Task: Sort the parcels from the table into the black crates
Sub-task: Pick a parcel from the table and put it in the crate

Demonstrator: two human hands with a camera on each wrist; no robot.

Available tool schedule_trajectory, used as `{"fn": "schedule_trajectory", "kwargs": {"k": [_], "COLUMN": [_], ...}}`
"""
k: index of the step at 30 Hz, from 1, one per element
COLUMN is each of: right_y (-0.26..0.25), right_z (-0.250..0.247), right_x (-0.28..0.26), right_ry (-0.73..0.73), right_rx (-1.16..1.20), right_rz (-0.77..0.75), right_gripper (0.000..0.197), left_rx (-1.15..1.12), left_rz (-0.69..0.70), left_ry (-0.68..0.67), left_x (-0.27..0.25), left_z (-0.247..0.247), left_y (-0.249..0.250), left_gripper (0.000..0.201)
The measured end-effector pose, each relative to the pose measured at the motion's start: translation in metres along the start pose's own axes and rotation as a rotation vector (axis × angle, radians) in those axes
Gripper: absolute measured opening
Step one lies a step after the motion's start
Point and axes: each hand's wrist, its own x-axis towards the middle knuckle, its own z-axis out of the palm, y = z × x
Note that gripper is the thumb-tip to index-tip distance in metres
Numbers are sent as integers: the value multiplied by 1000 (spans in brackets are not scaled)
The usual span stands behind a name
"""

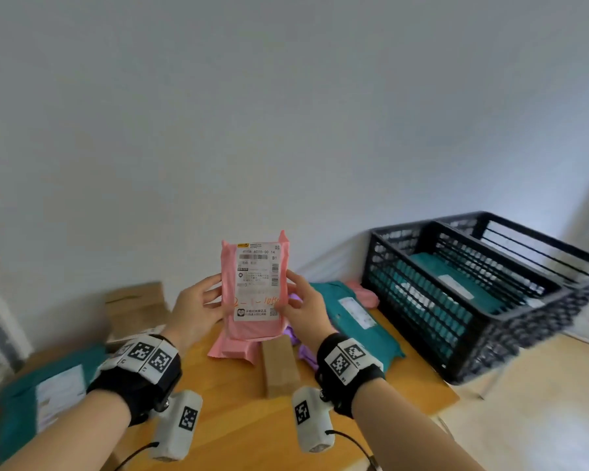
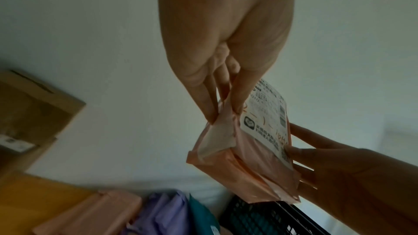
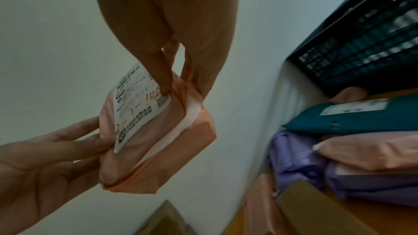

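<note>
both hands (image 1: 198, 307) (image 1: 303, 312) pinch the pink parcel's (image 1: 255, 287) side edges above the table (image 1: 232, 419).

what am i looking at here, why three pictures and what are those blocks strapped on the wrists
No robot here: a person's two hands, with a camera strapped to each wrist and one worn on the head. The big picture is the head view; the other two look along each hand. The left hand and right hand hold a pink plastic mailer parcel with a white label upright between them. Below, the wooden table carries teal, purple and pink mailers and cardboard boxes. At right stand two black slatted plastic crates, the nearer one holding teal parcels.
</note>
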Motion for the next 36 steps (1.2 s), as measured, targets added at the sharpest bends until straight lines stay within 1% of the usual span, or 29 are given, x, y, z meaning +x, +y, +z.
{"fn": "schedule_trajectory", "kwargs": {"k": [6,9,12,14,17,19,23,27,31,36], "right_y": [25,28,34,38,45,50,61,67,67,58], "right_z": [-64,-101,-136,-160,-200,-228,-291,-355,-416,-483], "right_x": [-37,-58,-79,-94,-116,-130,-152,-166,-173,-166], "right_ry": [185,252,326,364,407,427,443,426,378,320], "right_rx": [-32,-20,-37,-34,-20,-15,4,0,-16,-61], "right_rz": [81,101,127,146,154,162,189,189,174,154], "right_gripper": [51,50,51,51,54,53,52,51,52,49], "left_rx": [11,24,30,20,45,51,36,29,19,7], "left_rz": [-14,1,9,3,39,53,64,84,9,-23], "left_ry": [-160,-225,-298,-337,-402,-420,-461,-445,-410,-393], "left_x": [6,5,-1,-7,-12,-17,-31,-45,-53,-50], "left_z": [77,118,161,190,234,265,330,389,442,497], "left_y": [-5,1,10,17,21,24,35,52,73,107], "left_gripper": [65,65,61,56,57,56,51,49,51,51]}}
